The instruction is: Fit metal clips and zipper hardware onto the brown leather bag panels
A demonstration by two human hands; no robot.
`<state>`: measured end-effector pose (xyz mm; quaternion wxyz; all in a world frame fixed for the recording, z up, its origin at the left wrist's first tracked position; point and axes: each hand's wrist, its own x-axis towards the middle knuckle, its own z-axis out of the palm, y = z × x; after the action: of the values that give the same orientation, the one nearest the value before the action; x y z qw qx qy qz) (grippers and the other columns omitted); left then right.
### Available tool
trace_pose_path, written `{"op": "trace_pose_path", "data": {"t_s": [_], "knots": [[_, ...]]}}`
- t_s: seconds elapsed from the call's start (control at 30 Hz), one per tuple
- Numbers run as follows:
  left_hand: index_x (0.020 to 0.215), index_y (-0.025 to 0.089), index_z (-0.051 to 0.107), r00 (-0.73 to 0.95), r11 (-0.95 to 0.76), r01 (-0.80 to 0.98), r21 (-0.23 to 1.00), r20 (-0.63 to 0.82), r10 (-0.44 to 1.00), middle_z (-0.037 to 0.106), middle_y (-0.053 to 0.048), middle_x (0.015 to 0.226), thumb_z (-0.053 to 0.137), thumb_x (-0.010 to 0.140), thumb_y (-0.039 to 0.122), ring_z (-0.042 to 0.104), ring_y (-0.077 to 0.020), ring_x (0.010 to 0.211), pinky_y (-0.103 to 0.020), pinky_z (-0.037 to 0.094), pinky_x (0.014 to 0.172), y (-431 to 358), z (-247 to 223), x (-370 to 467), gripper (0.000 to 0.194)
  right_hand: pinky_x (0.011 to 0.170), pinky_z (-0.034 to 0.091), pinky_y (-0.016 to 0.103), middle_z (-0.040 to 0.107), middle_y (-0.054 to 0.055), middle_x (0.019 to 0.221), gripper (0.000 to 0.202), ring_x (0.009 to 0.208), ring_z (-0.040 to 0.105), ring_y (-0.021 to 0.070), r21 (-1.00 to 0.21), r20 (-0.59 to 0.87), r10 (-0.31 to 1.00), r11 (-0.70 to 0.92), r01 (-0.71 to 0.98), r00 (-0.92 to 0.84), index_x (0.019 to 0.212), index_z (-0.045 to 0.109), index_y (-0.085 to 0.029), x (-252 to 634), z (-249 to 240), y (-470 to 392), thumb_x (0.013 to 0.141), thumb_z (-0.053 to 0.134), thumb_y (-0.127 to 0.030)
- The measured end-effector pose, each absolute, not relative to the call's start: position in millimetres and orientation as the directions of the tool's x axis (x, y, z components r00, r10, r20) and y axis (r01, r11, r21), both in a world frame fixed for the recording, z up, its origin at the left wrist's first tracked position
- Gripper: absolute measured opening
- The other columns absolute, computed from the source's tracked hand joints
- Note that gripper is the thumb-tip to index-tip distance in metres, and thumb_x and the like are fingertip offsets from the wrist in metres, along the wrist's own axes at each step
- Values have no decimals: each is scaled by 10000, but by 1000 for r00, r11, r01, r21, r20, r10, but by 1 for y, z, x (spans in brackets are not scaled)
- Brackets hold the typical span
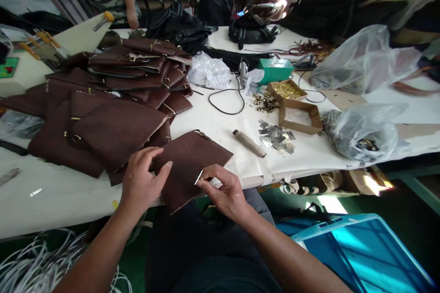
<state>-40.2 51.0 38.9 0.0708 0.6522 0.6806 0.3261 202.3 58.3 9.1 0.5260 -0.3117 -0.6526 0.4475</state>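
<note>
A brown leather panel (189, 158) with jagged edges and a small buckle strap at its far side lies at the table's front edge, partly overhanging it. My left hand (142, 183) is at the panel's left side, thumb and fingers spread, holding nothing; whether it touches the leather I cannot tell. Above the panel's right part, my right hand (223, 190) pinches a small shiny metal piece (198, 177) between thumb and fingers. Stacked brown leather pieces (117, 123) with buckles and straps fill the table's left.
Right of the panel lie a wrapped tool handle (250, 143), flat metal plates (276, 136), a cardboard box (299, 124) and a box of gold-coloured fittings (287, 90). A plastic bag (364, 132) sits farther right. Below stands a blue crate (374, 247). Another person's hand (132, 18) shows behind.
</note>
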Motion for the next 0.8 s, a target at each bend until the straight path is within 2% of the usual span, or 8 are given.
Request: {"op": "trace_pose_path", "data": {"t_s": [0.07,0.1,0.17,0.27,0.43,0.6,0.7,0.8], "knots": [[1371,149,660,-69,-35,952,305,322,944,659,-181,1432,639,966,500,570,-406,1341,-567,479,1151,67,26,-60,536,794,554,288,751,27,904,99,838,709,166,-921,386,890,384,-57,-241,908,728,-221,203,2,65,971,782,-276],[1398,125,642,-44,-24,971,239,273,961,665,-197,1426,627,970,512,565,-418,1342,-581,464,1161,73,20,-67,578,792,551,286,747,26,897,115,831,704,166,-930,366,901,365,-48,-234,900,725,-219,203,-3,68,966,788,-290],[1410,103,631,-18,-14,982,190,165,986,695,-207,1373,604,978,542,600,-414,1291,-564,497,1121,81,12,-77,617,776,543,285,739,23,882,153,811,692,167,-950,308,928,311,-22,-210,883,720,-216,204,-14,74,956,796,-326],[1349,126,652,-25,-3,980,197,141,990,713,-186,1287,614,966,555,630,-393,1228,-525,533,1061,86,9,-79,576,746,527,288,726,24,866,195,791,671,173,-976,211,958,217,11,-196,874,715,-213,203,-26,80,951,791,-375],[1187,177,644,50,-132,964,229,331,942,682,-153,1214,685,930,428,633,-354,1183,-476,524,1053,85,18,-68,362,743,511,291,716,21,859,212,787,647,171,-989,148,966,151,0,-211,877,715,-210,202,-28,81,952,778,-398],[994,218,650,110,-252,938,240,481,870,691,-66,933,687,970,318,660,-280,947,-400,558,868,70,42,-50,110,764,517,303,718,23,854,279,788,647,173,-991,93,967,67,-115,-239,870,704,-203,211,-19,82,916,812,-456],[1052,213,668,206,-373,903,215,544,813,707,-84,1027,675,990,282,684,-272,1028,-405,564,922,54,59,-36,93,815,546,329,740,26,856,319,838,692,197,-967,42,974,-17,-256,-223,869,684,-213,213,-7,80,886,841,-491],[1101,213,677,326,-500,837,220,534,780,719,-110,1176,679,997,257,691,-281,1158,-434,555,1018,38,70,-18,113,892,562,362,766,34,893,288,932,727,223,-932,90,983,26,-362,-161,881,684,-227,205,13,74,893,846,-464]]}}
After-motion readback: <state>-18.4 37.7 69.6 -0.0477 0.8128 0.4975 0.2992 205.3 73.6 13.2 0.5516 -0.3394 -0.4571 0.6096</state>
